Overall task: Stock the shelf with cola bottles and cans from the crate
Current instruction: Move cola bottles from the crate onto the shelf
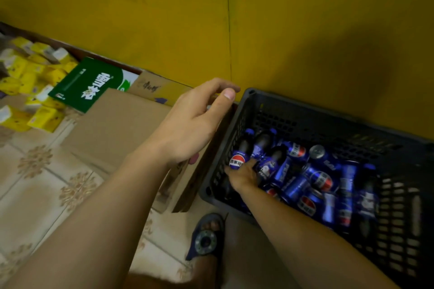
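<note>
A black plastic crate [305, 119] stands on the floor at the right, against a yellow wall. Inside lie several blue cola bottles and cans [319, 180], jumbled on their sides. My right hand [242, 175] reaches down into the crate's left end and its fingers curl round a cola bottle [238, 158] with a round logo label. My left hand [195, 124] hangs in the air above the crate's left corner, fingers loosely curved, holding nothing. No shelf shows in this view.
Brown cardboard boxes [122, 129] lie left of the crate. A green carton [91, 82] and a pile of yellow packets [28, 87] sit further left. A sandalled foot [207, 237] stands on the patterned tile floor [35, 183] by the crate.
</note>
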